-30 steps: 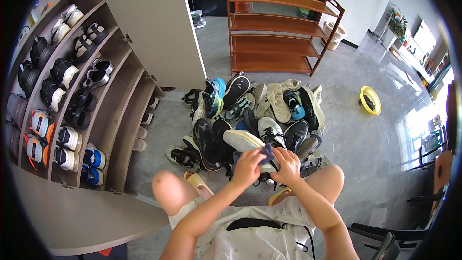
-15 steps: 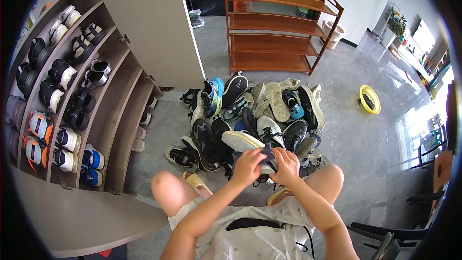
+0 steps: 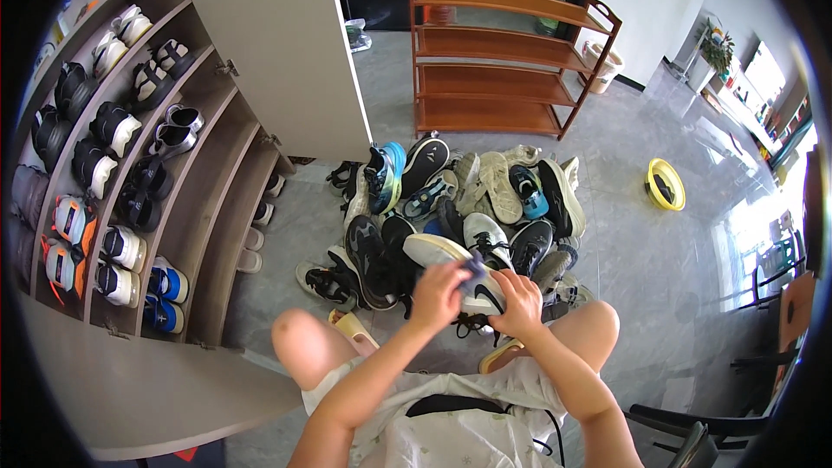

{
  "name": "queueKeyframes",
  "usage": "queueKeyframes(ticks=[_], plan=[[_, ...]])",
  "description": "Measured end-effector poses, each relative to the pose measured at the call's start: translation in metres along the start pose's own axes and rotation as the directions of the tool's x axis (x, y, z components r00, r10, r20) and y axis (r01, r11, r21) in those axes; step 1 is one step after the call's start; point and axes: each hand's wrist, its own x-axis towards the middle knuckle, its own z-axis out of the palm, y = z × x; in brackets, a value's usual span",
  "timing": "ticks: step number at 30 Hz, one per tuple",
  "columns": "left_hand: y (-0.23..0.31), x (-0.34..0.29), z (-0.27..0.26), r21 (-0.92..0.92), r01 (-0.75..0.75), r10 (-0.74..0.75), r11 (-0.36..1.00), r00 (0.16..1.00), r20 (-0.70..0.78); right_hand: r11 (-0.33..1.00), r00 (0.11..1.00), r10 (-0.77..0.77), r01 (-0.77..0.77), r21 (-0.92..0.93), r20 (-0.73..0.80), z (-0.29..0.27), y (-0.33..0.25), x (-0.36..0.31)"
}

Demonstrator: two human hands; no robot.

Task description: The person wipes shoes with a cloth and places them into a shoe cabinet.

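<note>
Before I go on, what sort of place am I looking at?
Most likely the entryway of a home, opening onto a living area. An open cabinet holding shoes stands at left, a brown rack ahead, and a potted plant farther off to the right.

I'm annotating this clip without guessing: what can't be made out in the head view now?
All in the head view:
Dark blue crumpled cloth in the left hand: motion-blurred, outline unclear.
White shoe with a black side mark: part hidden behind the cloth and left hand.
Dark thing in the round yellow basin: too small to identify.
Black furniture frame, lower right: cut off by the dark picture rim.
</note>
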Motion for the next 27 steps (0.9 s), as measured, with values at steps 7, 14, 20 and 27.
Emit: queueKeyframes(ticks=[7, 14, 20, 27], plan=[[-0.041, 0.012, -0.028, 0.147, 0.157, -0.100, 0.977, 0.937, -0.335, 0.942, 0.970, 0.188, -0.222, 0.253, 0.153, -0.004, 0.001, -0.003], [-0.029, 0.013, -0.034, 0.186, 0.122, -0.060, 0.975, 0.949, -0.308, 0.782, 0.897, 0.309, -0.428, 0.452, 0.316, 0.000, 0.011, -0.004], [-0.038, 0.000, -0.023, 0.176, 0.109, -0.066, 0.978, 0.970, -0.233, 0.514, 0.855, 0.263, -0.516, 0.685, 0.446, 0.021, 0.029, -0.016], [-0.031, 0.027, -0.053, 0.231, 0.206, -0.093, 0.951, 0.902, -0.422, 0.330, 0.794, 0.288, -0.608, 0.722, 0.536, -0.008, 0.013, -0.005]])
